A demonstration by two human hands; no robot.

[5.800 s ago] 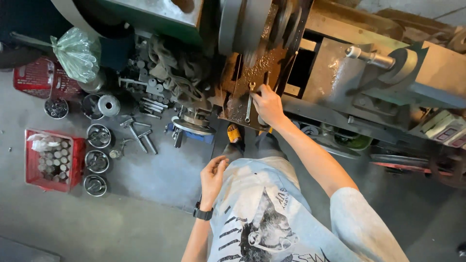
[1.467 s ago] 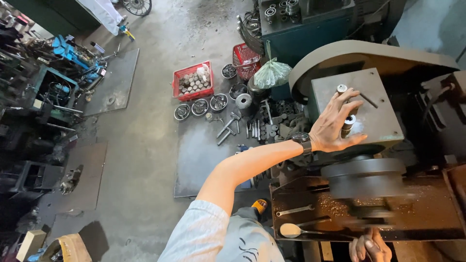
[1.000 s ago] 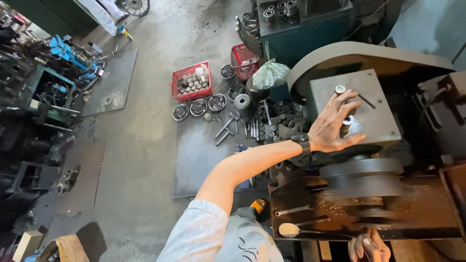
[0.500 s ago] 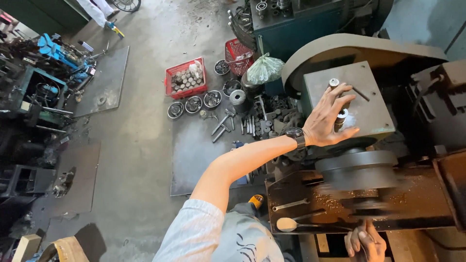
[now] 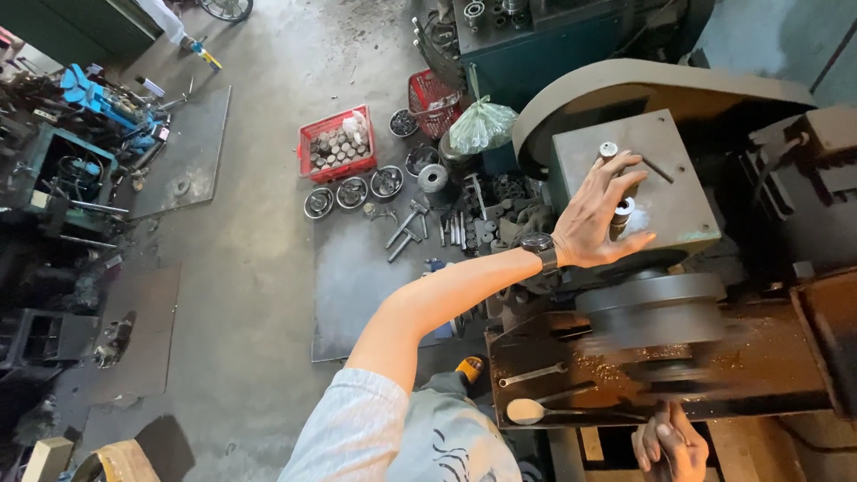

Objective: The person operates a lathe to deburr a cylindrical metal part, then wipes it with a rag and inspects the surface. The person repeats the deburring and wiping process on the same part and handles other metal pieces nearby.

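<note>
nearest, at the bottom edge, the right hand sits low beside the machine's rusty bed, fingers curled – whether it grips anything i cannot tell, it is half cut off. just above it a wrench and a round-headed tool lie on the oily tray. next comes the stepped pulley, blurred as if spinning – judged heavy, hard steel, greasy, not something to pinch; best left untouched at the rim. above it the left hand, wristwatch on, is spread wide over the grey metal housing, fingertips around a small shiny cylinder standing on the flat top; it looks touched or nearly so, not clasped. that piece would be light, rigid and slick, taken by its sides between thumb and two fingers. a second small stud stands just past the fingertips. farther off on the floor: a red crate of metal slugs, round tins, a green bag.
</note>
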